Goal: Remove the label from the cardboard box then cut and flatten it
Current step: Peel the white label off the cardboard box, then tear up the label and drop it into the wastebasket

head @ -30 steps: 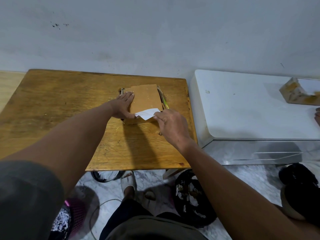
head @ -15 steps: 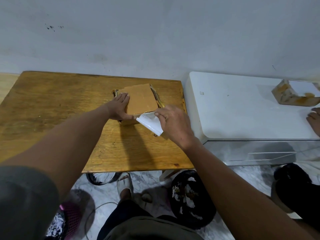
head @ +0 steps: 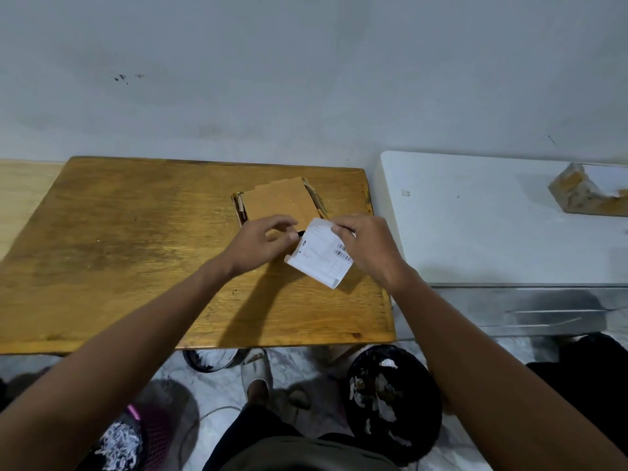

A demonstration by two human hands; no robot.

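A small brown cardboard box [head: 278,202] lies on the wooden table [head: 136,249], near its far right side, with its bare top flap facing up. The white shipping label [head: 319,260], with a barcode, is off the box and hangs in the air just in front of it. My right hand [head: 370,249] pinches the label's upper right edge. My left hand [head: 261,246] has its fingers curled at the label's left edge, thumb and fingertips meeting it. The box's near edge is hidden behind my hands.
A white cabinet top [head: 475,226] adjoins the table on the right and carries another torn cardboard box [head: 584,195]. A black bin [head: 390,399] with paper scraps stands on the marble floor below the table's right corner. My sandalled foot [head: 256,372] is under the table.
My right hand peeled the label fully off the box and lifted it toward me. My left hand left the box top and came over to the label's left edge.
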